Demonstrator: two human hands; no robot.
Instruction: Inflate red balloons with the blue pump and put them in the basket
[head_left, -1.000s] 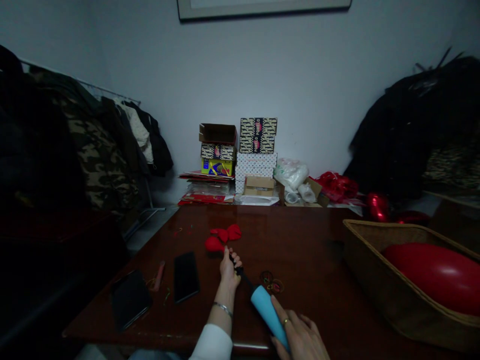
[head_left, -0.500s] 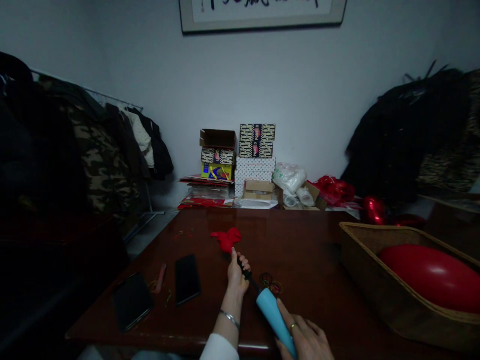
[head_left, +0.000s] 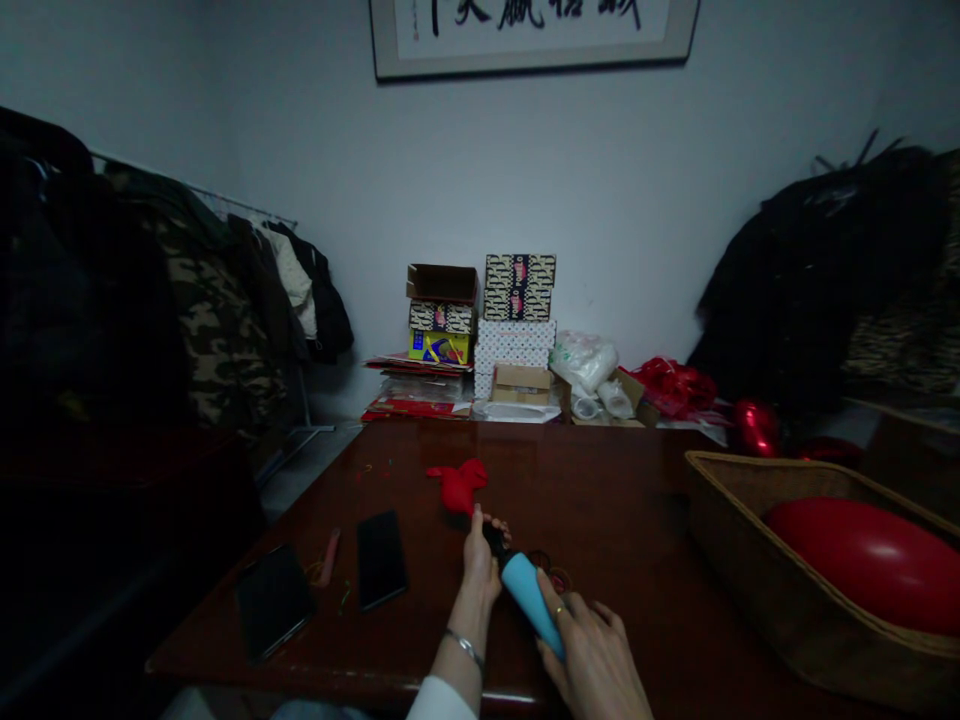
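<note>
A red balloon [head_left: 459, 486], limp and only partly filled, with small lobes, points away from me over the table. Just behind it, my left hand [head_left: 484, 555] is closed round the black front end [head_left: 496, 540] of a balloon pump, near the balloon's neck, which the fingers hide. My right hand [head_left: 589, 640] grips the pump's light blue barrel [head_left: 532, 603] from the right. The pump slants from lower right to upper left. Some rubber bands [head_left: 555, 577] lie on the table beside the pump, partly covered by it.
On the brown table [head_left: 600, 500], a dark phone [head_left: 381, 560], a dark tablet-like device [head_left: 275, 602] and a reddish stick-like item [head_left: 330, 558] lie left. A wicker basket [head_left: 817, 620] with a large red balloon [head_left: 870, 560] stands right. Boxes [head_left: 517, 345] are stacked behind.
My right hand has pushed the blue barrel forward and left, up against my left hand; the black rod between them no longer shows. The camera view has shifted slightly.
</note>
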